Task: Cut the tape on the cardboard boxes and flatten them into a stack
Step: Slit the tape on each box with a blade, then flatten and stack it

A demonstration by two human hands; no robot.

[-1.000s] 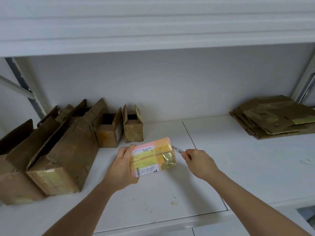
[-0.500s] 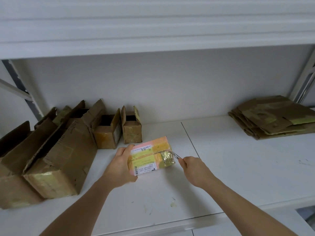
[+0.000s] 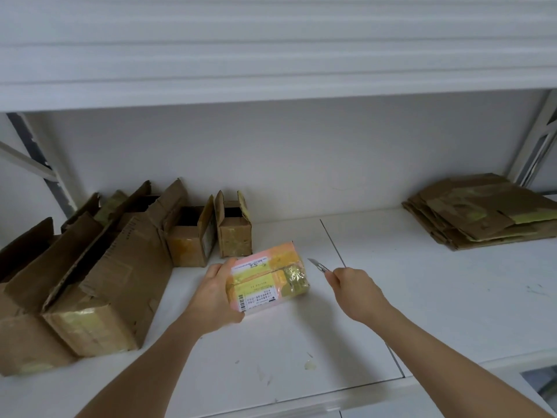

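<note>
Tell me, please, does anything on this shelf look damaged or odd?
The open boxes at left have torn, ragged flaps, and a yellowish stain marks the shelf near the front edge. Nothing else stands out.

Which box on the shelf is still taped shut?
The small pink-labelled box gripped in the left hand. The brown boxes along the left, such as the smallest brown box, all stand with flaps open.

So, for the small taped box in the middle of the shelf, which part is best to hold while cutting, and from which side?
Hold the small taped box by its left end, coming from the left, as the left hand does now. The box lies flat with its long top seam running left to right, and the blade in the right hand is at the right end, so a left-end grip likely keeps the fingers away from the cut.
</note>
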